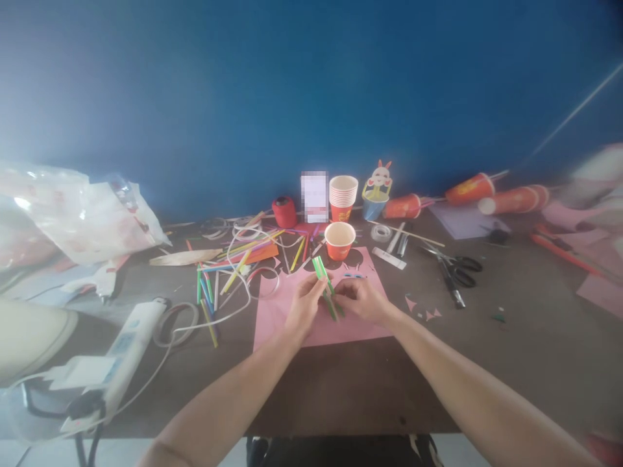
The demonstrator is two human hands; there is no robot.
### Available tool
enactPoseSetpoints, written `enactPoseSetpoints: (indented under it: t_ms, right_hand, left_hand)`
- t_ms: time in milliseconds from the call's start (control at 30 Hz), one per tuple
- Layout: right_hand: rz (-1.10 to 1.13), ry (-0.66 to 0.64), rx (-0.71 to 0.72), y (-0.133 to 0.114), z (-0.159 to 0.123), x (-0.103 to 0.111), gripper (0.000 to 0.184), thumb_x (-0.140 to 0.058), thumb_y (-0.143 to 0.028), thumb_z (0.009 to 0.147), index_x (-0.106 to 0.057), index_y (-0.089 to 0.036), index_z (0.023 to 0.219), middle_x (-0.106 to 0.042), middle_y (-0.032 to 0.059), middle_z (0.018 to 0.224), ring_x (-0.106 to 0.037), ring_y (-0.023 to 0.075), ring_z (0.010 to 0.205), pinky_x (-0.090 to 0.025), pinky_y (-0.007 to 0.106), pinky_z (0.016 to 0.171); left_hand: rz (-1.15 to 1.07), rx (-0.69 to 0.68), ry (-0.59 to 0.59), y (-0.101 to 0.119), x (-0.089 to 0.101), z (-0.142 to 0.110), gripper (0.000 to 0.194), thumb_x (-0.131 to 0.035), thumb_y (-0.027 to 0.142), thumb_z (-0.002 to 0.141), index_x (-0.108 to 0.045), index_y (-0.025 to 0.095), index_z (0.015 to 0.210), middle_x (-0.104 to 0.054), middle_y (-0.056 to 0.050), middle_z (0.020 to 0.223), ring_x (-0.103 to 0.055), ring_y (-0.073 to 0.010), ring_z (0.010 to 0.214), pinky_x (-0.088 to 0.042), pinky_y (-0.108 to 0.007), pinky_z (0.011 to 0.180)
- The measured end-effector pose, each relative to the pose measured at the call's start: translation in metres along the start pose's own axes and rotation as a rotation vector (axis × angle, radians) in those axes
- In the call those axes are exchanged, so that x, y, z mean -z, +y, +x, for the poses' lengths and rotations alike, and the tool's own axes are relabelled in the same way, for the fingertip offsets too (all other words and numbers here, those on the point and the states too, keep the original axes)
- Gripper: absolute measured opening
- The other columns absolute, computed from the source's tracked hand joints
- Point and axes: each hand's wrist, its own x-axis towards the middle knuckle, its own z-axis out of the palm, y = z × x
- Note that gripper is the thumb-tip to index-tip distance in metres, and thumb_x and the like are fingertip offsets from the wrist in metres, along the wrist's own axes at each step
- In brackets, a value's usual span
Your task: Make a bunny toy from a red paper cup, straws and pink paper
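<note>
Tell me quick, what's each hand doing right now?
Left hand: closed, holding green straws.
Right hand: partly curled, close against the same straws; whether it grips them can't be told.

Pretty easy to slide in low at bottom centre, over bare tabletop (350, 392) between the forearms (243, 395), or from lower right, staying below the scissors (448, 266). Way tighter at centre left thanks to loose straws (236, 272), a looping white cable (187, 329) and a power strip (132, 340). Blocked around mid-frame by a cup stack (342, 202) and a paper cup (339, 246).
</note>
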Motion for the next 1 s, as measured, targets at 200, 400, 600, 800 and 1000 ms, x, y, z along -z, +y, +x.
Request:
enactPoseSetpoints:
  t_ms: [200, 400, 600, 800, 1000]
  right_hand:
    - [0.086, -0.023, -0.076, -0.006, -0.001, 0.003, 0.014, -0.058, -0.024, 0.075, -0.054, -0.018, 0.063, -0.051, -0.0039, 0.052, -0.044, 0.0084, 0.045, -0.036, 0.023, 0.045]
    - [0.161, -0.111, -0.099, -0.006, -0.001, 0.004, 0.010, -0.060, -0.023, 0.073, -0.055, -0.017, 0.067, -0.051, -0.0043, 0.051, -0.046, 0.0086, 0.045, -0.035, 0.022, 0.043]
    - [0.250, -0.176, -0.157, -0.005, -0.001, 0.006, 0.016, -0.058, -0.023, 0.076, -0.050, -0.018, 0.062, -0.049, -0.0055, 0.046, -0.046, 0.0080, 0.041, -0.034, 0.021, 0.041]
    - [0.215, -0.193, -0.194, -0.003, -0.002, 0.008, 0.006, -0.058, -0.023, 0.075, -0.055, -0.017, 0.075, -0.051, -0.0049, 0.053, -0.044, 0.0076, 0.043, -0.033, 0.020, 0.040]
    - [0.274, -0.215, -0.185, -0.001, -0.003, 0.013, 0.010, -0.056, -0.022, 0.077, -0.056, -0.018, 0.086, -0.050, -0.0048, 0.060, -0.041, 0.0066, 0.048, -0.031, 0.019, 0.043]
  left_hand:
    - [-0.059, 0.040, -0.041, -0.001, 0.002, 0.003, 0.022, -0.069, 0.034, 0.071, -0.060, 0.016, 0.079, -0.053, 0.004, 0.063, -0.049, -0.0074, 0.054, -0.038, -0.020, 0.052]
    - [-0.077, 0.052, -0.015, -0.004, 0.001, 0.004, 0.021, -0.069, 0.035, 0.069, -0.064, 0.015, 0.074, -0.055, 0.003, 0.062, -0.050, -0.0086, 0.056, -0.038, -0.021, 0.054]
    - [-0.066, 0.064, 0.015, -0.002, 0.000, 0.004, 0.023, -0.068, 0.038, 0.068, -0.066, 0.015, 0.074, -0.057, 0.002, 0.061, -0.051, -0.0096, 0.056, -0.037, -0.021, 0.054]
    - [-0.112, 0.071, -0.009, -0.007, 0.003, 0.007, 0.018, -0.066, 0.034, 0.070, -0.067, 0.017, 0.077, -0.057, 0.002, 0.059, -0.051, -0.0104, 0.054, -0.037, -0.022, 0.053]
    - [-0.134, 0.054, -0.031, -0.010, 0.005, 0.008, 0.017, -0.068, 0.031, 0.070, -0.066, 0.015, 0.073, -0.059, 0.001, 0.060, -0.051, -0.0101, 0.056, -0.036, -0.022, 0.055]
